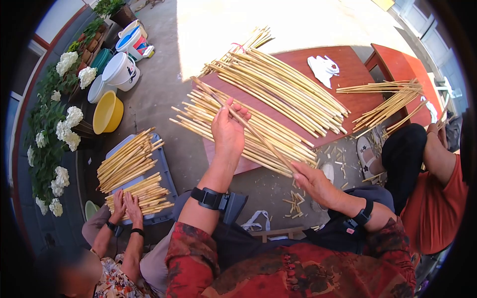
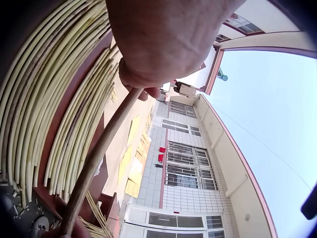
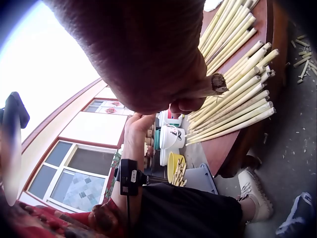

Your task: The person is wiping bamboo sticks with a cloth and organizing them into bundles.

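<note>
One long brownish stalk (image 1: 268,145) slants across in front of me, held in both hands. My left hand (image 1: 229,128), palm turned up, grips it partway along, with thumb and fingers around it. Near its lower end my right hand (image 1: 318,185) pinches the stalk; the rough cut end (image 3: 218,84) sticks out past the fingers in the right wrist view. Underneath, a loose row of pale stalks (image 1: 283,141) lies on the reddish table (image 1: 343,62). A thicker row of stalks (image 1: 288,89) lies beyond it on the same table.
At left, another person's hands (image 1: 126,207) rest on shorter stalk bundles (image 1: 131,161) over a grey-blue crate (image 1: 166,174). A yellow basin (image 1: 108,113) and white buckets (image 1: 120,72) stand behind. At right, someone sits beside more stalks (image 1: 392,107). Offcuts (image 1: 294,203) litter the ground.
</note>
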Demonstrator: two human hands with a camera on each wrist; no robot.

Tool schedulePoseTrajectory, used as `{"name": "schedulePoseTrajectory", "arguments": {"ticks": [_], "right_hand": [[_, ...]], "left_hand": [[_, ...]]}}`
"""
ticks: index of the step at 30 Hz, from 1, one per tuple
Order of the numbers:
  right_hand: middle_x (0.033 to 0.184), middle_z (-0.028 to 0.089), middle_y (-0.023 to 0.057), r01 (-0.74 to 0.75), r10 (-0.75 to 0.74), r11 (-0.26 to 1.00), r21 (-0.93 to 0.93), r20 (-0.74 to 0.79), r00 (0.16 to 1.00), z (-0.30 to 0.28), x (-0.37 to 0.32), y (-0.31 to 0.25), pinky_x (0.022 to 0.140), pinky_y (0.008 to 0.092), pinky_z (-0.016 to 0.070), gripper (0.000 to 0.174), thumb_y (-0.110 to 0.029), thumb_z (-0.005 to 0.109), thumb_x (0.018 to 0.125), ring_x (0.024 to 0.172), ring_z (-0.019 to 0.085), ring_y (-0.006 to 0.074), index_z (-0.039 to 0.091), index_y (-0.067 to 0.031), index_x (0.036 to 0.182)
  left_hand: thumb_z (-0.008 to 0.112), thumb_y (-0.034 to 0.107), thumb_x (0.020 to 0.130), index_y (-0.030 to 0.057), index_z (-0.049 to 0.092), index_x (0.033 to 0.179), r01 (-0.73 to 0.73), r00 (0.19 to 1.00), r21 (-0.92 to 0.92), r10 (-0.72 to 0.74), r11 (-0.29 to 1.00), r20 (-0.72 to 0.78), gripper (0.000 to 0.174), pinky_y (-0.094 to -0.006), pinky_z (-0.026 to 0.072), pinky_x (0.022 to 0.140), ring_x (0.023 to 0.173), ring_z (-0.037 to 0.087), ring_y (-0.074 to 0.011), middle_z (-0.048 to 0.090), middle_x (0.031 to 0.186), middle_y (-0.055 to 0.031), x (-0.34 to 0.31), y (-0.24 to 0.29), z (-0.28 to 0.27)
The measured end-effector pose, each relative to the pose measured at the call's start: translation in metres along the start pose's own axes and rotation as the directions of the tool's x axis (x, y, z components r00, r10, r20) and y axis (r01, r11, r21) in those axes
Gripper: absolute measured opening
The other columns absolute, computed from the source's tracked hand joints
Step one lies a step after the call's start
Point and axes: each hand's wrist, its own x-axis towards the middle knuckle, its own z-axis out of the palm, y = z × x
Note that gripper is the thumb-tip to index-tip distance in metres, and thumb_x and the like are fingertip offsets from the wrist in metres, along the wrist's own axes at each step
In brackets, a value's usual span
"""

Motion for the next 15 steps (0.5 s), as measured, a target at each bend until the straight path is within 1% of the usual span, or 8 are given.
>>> {"name": "schedulePoseTrajectory", "arguments": {"ticks": [1,3,6,8,10,11,13,15], "right_hand": [[0.068,0.047,0.0081,0.006,-0.006,1.000,-0.024,0.002,1.000,0.000,-0.001,0.000,0.059,0.0294,0.0419,0.032,-0.010,0.045,0.088,0.061,0.048,0.0151,0.042,-0.0038,0.119],[0.068,0.047,0.0085,0.022,-0.020,0.999,-0.048,0.025,0.999,-0.002,-0.003,0.000,0.059,0.0296,0.0420,0.032,-0.010,0.045,0.088,0.061,0.048,0.0155,0.041,-0.0037,0.119],[0.067,0.048,0.0086,0.042,-0.038,0.996,-0.079,0.052,0.998,-0.003,-0.006,0.001,0.058,0.0297,0.0420,0.033,-0.010,0.045,0.088,0.061,0.049,0.0158,0.041,-0.0036,0.120],[0.067,0.048,0.0083,0.047,-0.042,0.995,-0.083,0.056,0.998,-0.002,-0.008,0.005,0.058,0.0295,0.0419,0.034,-0.010,0.045,0.088,0.061,0.049,0.0157,0.040,-0.0037,0.121],[0.067,0.048,0.0080,0.051,-0.050,0.999,-0.009,0.034,0.998,0.001,-0.009,0.013,0.058,0.0287,0.0418,0.035,-0.011,0.045,0.089,0.060,0.049,0.0154,0.040,-0.0038,0.122],[0.067,0.048,0.0080,0.051,-0.051,0.999,-0.008,0.035,0.998,0.000,-0.008,0.011,0.058,0.0287,0.0418,0.035,-0.011,0.045,0.089,0.060,0.049,0.0154,0.040,-0.0038,0.122],[0.066,0.048,0.0077,-0.039,0.038,0.999,0.025,0.066,0.997,-0.002,-0.007,0.006,0.058,0.0281,0.0419,0.034,-0.011,0.044,0.089,0.060,0.049,0.0151,0.040,-0.0037,0.122],[0.066,0.047,0.0078,-0.050,0.048,0.998,0.042,0.060,0.997,-0.001,-0.006,0.010,0.058,0.0279,0.0420,0.034,-0.011,0.044,0.089,0.059,0.048,0.0146,0.040,-0.0037,0.122]], "left_hand": [[0.034,0.015,0.091,-0.0029,0.044,0.109,-0.023,0.999,-0.008,0.023,1.000,-0.024,0.028,-0.0352,0.0449,0.071,0.076,0.051,-0.0188,0.051,0.083,-0.0071,0.004,0.005,-0.002],[0.033,0.014,0.090,-0.0024,0.044,0.111,-0.054,0.996,-0.018,0.052,0.998,-0.073,0.028,-0.0358,0.0439,0.072,0.077,0.049,-0.0184,0.049,0.084,-0.0068,0.009,0.017,-0.002],[0.033,0.015,0.090,-0.0034,0.042,0.111,-0.107,0.992,-0.048,0.103,0.993,-0.068,0.030,-0.0373,0.0452,0.068,0.075,0.051,-0.0205,0.050,0.084,-0.0088,0.020,0.028,-0.011],[0.032,0.014,0.090,-0.0032,0.043,0.111,-0.105,0.992,-0.053,0.100,0.993,-0.075,0.029,-0.0370,0.0453,0.068,0.074,0.050,-0.0201,0.050,0.084,-0.0083,0.020,0.029,-0.012],[0.031,0.014,0.090,-0.0030,0.042,0.112,-0.109,0.992,-0.029,0.107,0.994,-0.060,0.029,-0.0366,0.0452,0.068,0.074,0.050,-0.0198,0.050,0.084,-0.0087,0.014,0.025,-0.008],[0.031,0.014,0.090,-0.0030,0.042,0.112,-0.109,0.992,-0.028,0.108,0.994,-0.060,0.029,-0.0366,0.0452,0.068,0.074,0.050,-0.0198,0.050,0.084,-0.0087,0.009,0.021,-0.006],[0.031,0.016,0.091,-0.0024,0.043,0.111,-0.051,0.998,-0.024,0.050,0.998,-0.034,0.030,-0.0366,0.0433,0.070,0.076,0.049,-0.0184,0.050,0.085,-0.0076,0.001,0.012,-0.001],[0.031,0.016,0.091,-0.0023,0.043,0.111,-0.042,0.999,-0.021,0.042,0.999,-0.015,0.030,-0.0367,0.0434,0.071,0.076,0.049,-0.0185,0.050,0.085,-0.0080,-0.005,0.004,0.001]]}}
